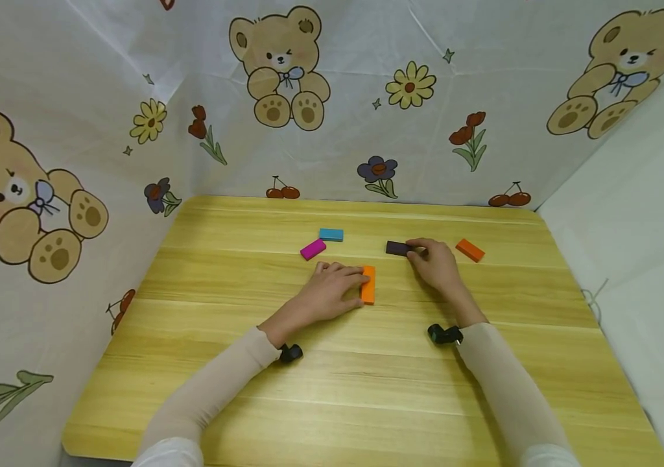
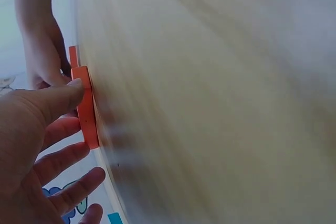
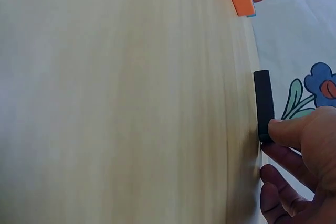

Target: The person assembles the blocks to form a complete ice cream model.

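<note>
My left hand (image 1: 332, 292) holds an orange block (image 1: 369, 285) on the table, thumb near its close end and fingers toward its far end. In the left wrist view the thumb lies against that orange block (image 2: 86, 108), with the outer fingers spread apart. My right hand (image 1: 434, 263) pinches the right end of a dark, nearly black block (image 1: 397, 248) lying lengthwise from left to right. The right wrist view shows thumb and index finger at the end of this dark block (image 3: 264, 103), its other end sticking out free.
A blue block (image 1: 331, 235) and a magenta block (image 1: 313, 249) lie close together beyond my left hand. Another orange block (image 1: 470, 250) lies slanted to the right of my right hand. Behind the wooden table (image 1: 338, 395) hangs a white cloth (image 1: 343, 52) printed with bears and flowers.
</note>
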Tool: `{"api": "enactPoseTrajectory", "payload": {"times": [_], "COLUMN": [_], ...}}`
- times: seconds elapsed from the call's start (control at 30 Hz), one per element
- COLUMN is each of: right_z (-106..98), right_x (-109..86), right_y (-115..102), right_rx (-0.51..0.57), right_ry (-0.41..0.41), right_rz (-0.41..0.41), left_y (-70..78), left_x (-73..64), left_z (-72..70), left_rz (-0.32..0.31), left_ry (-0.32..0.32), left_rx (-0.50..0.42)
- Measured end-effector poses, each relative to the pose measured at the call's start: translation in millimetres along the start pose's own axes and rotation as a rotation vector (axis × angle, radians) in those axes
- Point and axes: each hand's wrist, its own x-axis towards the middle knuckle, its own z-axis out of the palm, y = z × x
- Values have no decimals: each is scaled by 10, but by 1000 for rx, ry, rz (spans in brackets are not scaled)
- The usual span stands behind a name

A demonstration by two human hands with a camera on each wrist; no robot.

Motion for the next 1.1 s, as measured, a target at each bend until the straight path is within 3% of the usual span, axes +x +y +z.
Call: {"api": "enactPoseTrajectory", "payload": {"times": [0.63, 0.9, 1.0, 1.1], "right_z": [151, 211, 226, 251], "right_x": [86, 121, 125, 130], "right_y": [-235, -258, -258, -261], "right_rx": [35, 35, 37, 39], "right_ry": [-35, -40, -40, -41], "right_rz": [-9, -15, -14, -8], "left_y": [213, 207, 184, 124], "left_x": [136, 185, 239, 330], "left_z": [50, -6, -59, -133], "left_rz": [-16, 1, -6, -22], "left_ry": [-17, -30, -35, -1], "left_rx": [62, 63, 37, -17]}}
